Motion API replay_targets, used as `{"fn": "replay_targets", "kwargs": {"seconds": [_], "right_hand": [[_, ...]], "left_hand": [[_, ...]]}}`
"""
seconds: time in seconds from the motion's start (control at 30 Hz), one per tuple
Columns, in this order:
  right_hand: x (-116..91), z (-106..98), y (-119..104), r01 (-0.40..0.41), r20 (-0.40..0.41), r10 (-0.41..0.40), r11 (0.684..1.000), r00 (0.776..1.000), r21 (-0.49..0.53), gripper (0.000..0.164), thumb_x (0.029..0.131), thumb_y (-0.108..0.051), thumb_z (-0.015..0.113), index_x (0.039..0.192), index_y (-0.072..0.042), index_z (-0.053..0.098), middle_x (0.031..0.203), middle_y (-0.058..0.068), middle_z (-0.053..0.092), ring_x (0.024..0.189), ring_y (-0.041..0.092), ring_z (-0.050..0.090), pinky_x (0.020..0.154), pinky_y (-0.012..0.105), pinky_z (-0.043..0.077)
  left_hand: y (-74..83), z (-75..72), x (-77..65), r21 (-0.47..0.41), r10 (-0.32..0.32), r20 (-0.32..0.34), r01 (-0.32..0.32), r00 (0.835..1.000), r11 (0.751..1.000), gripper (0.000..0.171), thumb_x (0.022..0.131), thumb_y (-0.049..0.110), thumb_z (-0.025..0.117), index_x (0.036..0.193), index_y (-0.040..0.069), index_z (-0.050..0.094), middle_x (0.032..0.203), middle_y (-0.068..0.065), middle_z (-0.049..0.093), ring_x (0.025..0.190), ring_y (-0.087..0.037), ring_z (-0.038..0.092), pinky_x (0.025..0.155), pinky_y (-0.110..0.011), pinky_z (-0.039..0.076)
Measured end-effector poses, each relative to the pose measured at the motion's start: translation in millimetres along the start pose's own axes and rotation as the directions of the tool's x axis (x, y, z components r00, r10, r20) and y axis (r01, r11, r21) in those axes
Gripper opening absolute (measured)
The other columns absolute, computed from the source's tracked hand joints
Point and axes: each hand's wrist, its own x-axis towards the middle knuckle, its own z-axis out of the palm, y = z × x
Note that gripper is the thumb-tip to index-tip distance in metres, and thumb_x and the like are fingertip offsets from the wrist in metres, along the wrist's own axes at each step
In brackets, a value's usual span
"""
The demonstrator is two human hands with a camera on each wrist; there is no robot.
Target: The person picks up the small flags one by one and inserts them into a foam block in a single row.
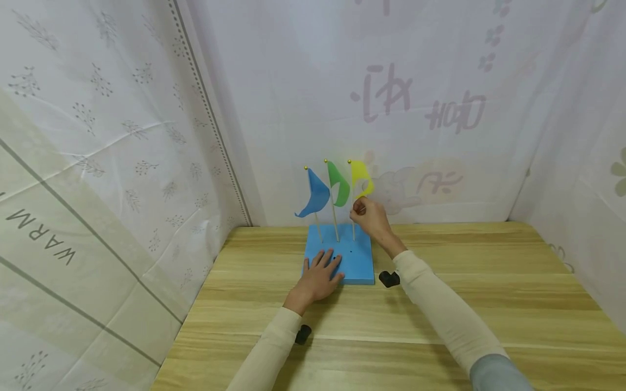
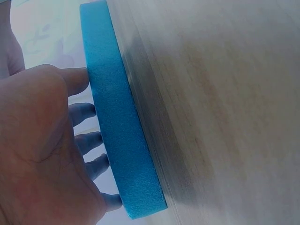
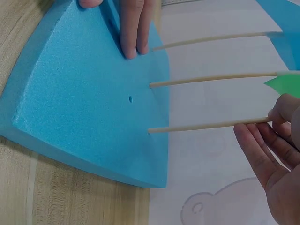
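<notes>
A blue foam block (image 1: pixel 361 267) lies flat on the table, with three stick flags standing in a row along its far side. From left to right they are a blue flag (image 1: pixel 319 193), a green flag (image 1: pixel 339 184) and a yellow flag (image 1: pixel 361 175), each topped by a small gold ball. My right hand (image 1: pixel 371 217) pinches the yellow flag's wooden stick (image 3: pixel 201 126) between thumb and fingers, and the stick's lower end sits in the foam. My left hand (image 1: pixel 317 277) presses on the block's top with fingers spread and straight. A small hole (image 3: pixel 131 99) shows in the foam.
One black piece (image 1: pixel 389 279) lies right of the block, and another black piece (image 1: pixel 303 334) is partly hidden by the left forearm. Wooden tabletop (image 1: pixel 489 282) extends on both sides. A printed white curtain (image 1: pixel 303 81) hangs behind the table.
</notes>
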Motion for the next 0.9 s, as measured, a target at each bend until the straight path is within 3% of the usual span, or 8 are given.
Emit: {"fn": "replay_targets", "kwargs": {"seconds": [0.53, 0.9], "right_hand": [[-4.2, -4.1, -0.9, -0.04, -0.007, 0.04, 0.999, 0.999, 0.007, 0.015, 0.103, -0.018, 0.071, 0.106, -0.003, 0.071, 0.103, 0.017, 0.077, 0.095, 0.032, 0.076, 0.081, 0.047, 0.064], [-11.2, -17.6, 1.7, -0.039, 0.003, 0.039, 0.999, 0.999, 0.014, 0.011, 0.104, -0.013, 0.067, 0.107, -0.002, 0.069, 0.104, 0.016, 0.076, 0.095, 0.031, 0.076, 0.081, 0.044, 0.064]], "left_hand": [[-0.3, 0.7, -0.8, -0.004, 0.002, 0.002, -0.002, 1.0, 1.0, 0.061, 0.115, 0.046, 0.045, 0.169, 0.02, 0.036, 0.178, -0.009, 0.024, 0.165, -0.037, 0.021, 0.129, -0.072, 0.018], [-0.2, 0.2, 0.1, -0.01, -0.006, 0.001, 0.006, 1.0, 1.0, 0.061, 0.114, 0.046, 0.046, 0.168, 0.02, 0.037, 0.178, -0.008, 0.024, 0.165, -0.037, 0.021, 0.129, -0.072, 0.018]]}}
